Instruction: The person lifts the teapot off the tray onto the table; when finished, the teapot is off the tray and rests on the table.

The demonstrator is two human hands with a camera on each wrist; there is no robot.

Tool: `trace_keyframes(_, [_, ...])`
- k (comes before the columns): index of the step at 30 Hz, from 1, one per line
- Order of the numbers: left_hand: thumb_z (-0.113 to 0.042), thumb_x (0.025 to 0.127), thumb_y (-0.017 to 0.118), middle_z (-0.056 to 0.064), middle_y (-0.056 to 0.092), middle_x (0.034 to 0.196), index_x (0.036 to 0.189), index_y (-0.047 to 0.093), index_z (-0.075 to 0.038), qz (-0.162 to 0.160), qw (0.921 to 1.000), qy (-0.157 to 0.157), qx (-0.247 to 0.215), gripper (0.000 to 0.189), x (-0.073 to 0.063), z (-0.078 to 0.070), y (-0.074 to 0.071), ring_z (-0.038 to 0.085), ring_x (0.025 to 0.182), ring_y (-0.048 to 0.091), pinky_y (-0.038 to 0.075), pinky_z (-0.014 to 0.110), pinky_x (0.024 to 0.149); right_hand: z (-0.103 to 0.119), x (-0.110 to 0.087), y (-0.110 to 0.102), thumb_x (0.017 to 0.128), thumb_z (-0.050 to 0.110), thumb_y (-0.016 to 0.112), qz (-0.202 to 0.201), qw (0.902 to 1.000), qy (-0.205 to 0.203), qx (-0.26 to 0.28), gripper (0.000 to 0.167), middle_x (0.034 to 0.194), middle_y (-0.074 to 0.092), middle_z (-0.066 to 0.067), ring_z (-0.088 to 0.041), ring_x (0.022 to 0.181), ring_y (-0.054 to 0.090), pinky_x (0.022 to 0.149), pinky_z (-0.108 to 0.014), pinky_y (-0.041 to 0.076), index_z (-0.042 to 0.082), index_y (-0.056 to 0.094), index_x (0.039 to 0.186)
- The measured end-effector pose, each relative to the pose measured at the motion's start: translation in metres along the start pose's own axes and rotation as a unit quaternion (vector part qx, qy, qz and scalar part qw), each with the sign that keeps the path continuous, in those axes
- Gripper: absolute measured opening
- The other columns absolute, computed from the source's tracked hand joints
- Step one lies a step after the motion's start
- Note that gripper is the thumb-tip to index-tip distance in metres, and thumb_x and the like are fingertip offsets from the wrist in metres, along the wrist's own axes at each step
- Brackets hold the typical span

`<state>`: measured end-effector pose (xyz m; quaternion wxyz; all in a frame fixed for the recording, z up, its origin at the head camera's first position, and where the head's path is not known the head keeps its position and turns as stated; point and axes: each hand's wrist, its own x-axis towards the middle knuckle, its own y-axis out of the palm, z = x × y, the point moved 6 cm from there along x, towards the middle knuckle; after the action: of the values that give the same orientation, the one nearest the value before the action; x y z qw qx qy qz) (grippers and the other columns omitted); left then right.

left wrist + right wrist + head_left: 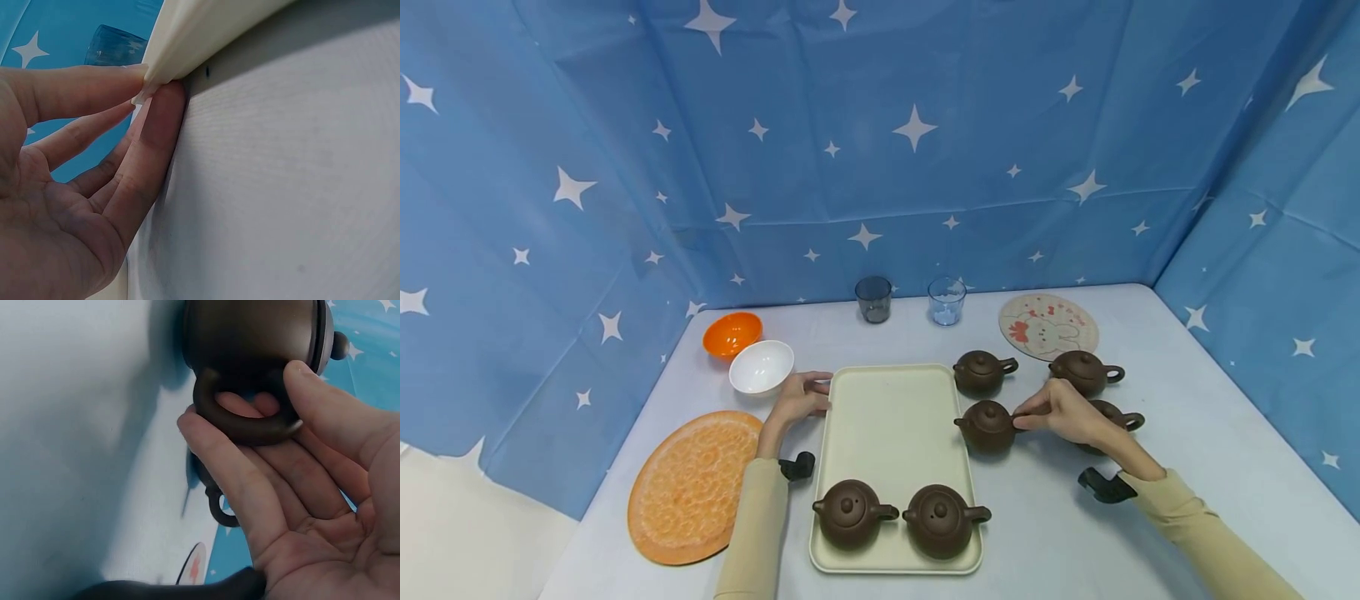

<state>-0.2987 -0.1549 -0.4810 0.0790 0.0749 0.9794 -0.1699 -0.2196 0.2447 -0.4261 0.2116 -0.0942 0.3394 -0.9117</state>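
Observation:
A cream tray [891, 442] lies on the white tabletop, two dark brown teapots [852, 515] side by side at its near end. My left hand [802, 397] is at the tray's left edge. In the left wrist view its thumb and fingers [159, 122] pinch the rim [172, 50]. Just right of the tray, my right hand [1063, 411] holds another brown teapot [988, 427] by its handle [244, 428], spout towards the tray. Whether that teapot touches the table I cannot tell. Further brown teapots [979, 372] stand behind it and to its right, one partly hidden by my hand.
An orange bowl [732, 334] and a white bowl [762, 367] stand at the back left, above a round orange mat [692, 492]. A grey glass [874, 302], a blue glass [947, 303] and a rabbit-print mat [1051, 327] line the back edge by the starry blue curtain [985, 183].

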Motion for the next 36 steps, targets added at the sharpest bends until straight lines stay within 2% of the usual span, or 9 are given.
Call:
trace_keyframes(3, [0.013,0.07,0.063,0.023,0.064,0.1,0.127,0.057,0.005,0.005,1.0,0.001,-0.006,0.059,0.001,0.001,0.001,0.02,0.072,0.065,0.061,0.034,0.065,0.0,0.0,0.0,0.081,0.009,0.074,0.004,1.0,-0.002,-0.008,0.014,0.082,0.074,-0.005,-0.002,0.064,0.053,0.054,-0.017,0.042,-0.001,0.077,0.09])
trace_keyframes(4, [0.014,0.07,0.062,0.025,0.063,0.101,0.127,0.056,0.007,0.009,0.9999,0.005,-0.005,0.058,-0.003,-0.004,0.001,0.02,0.072,0.065,0.061,0.035,0.066,-0.001,0.0,0.0,0.081,0.009,0.074,0.005,0.9999,-0.005,-0.011,0.014,0.082,0.074,-0.005,-0.002,0.065,0.054,0.054,-0.017,0.043,-0.001,0.077,0.09])
trace_keyframes(9, [0.014,0.071,0.063,0.028,0.062,0.103,0.128,0.054,0.009,0.012,0.9999,0.007,-0.006,0.058,-0.003,-0.004,0.001,0.021,0.074,0.065,0.061,0.038,0.068,-0.003,0.001,0.0,0.081,0.009,0.074,0.014,0.9998,-0.007,-0.014,0.013,0.083,0.074,-0.004,-0.002,0.069,0.06,0.059,-0.019,0.049,-0.001,0.077,0.089])
trace_keyframes(17, [0.012,0.071,0.064,0.024,0.064,0.102,0.128,0.056,0.006,0.004,1.0,0.004,-0.002,0.058,-0.001,-0.001,0.0,0.019,0.073,0.064,0.061,0.034,0.066,-0.002,0.002,0.0,0.08,0.009,0.075,0.014,0.9992,-0.014,-0.035,0.012,0.082,0.074,-0.004,-0.003,0.074,0.065,0.064,-0.021,0.055,0.0,0.077,0.087])
trace_keyframes(23, [0.012,0.071,0.064,0.024,0.064,0.1,0.126,0.058,0.006,0.001,1.0,0.005,-0.004,0.056,-0.001,0.0,0.0,0.018,0.072,0.065,0.061,0.034,0.066,0.007,0.003,-0.004,0.078,0.012,0.077,-0.023,0.9971,0.001,-0.073,0.013,0.082,0.074,-0.001,-0.008,0.075,0.066,0.063,-0.022,0.055,0.004,0.077,0.089])
trace_keyframes(29, [0.012,0.071,0.063,0.024,0.064,0.102,0.127,0.057,0.005,0.001,1.0,0.006,-0.005,0.057,-0.002,0.0,0.0,0.018,0.072,0.065,0.061,0.034,0.066,0.029,0.0,-0.008,0.079,0.009,0.076,-0.086,0.9951,0.016,-0.046,0.019,0.088,0.074,-0.011,-0.021,0.08,0.072,0.068,-0.031,0.06,-0.001,0.075,0.094])
trace_keyframes(33, [0.012,0.07,0.063,0.022,0.064,0.099,0.126,0.058,0.005,-0.004,1.0,0.007,0.0,0.056,-0.002,0.0,0.0,0.017,0.071,0.065,0.061,0.032,0.064,0.047,-0.005,-0.002,0.079,0.01,0.076,-0.087,0.9958,0.004,-0.03,0.017,0.09,0.074,-0.01,-0.02,0.082,0.071,0.069,-0.029,0.06,0.001,0.075,0.094])
trace_keyframes(36, [0.011,0.07,0.063,0.02,0.064,0.097,0.125,0.059,0.004,-0.007,0.9999,0.008,0.003,0.056,-0.002,0.0,0.0,0.017,0.07,0.065,0.061,0.032,0.063,0.057,-0.01,0.002,0.079,0.009,0.076,-0.103,0.9937,-0.003,-0.045,0.016,0.088,0.074,-0.009,-0.02,0.081,0.071,0.069,-0.029,0.06,0.002,0.076,0.093])
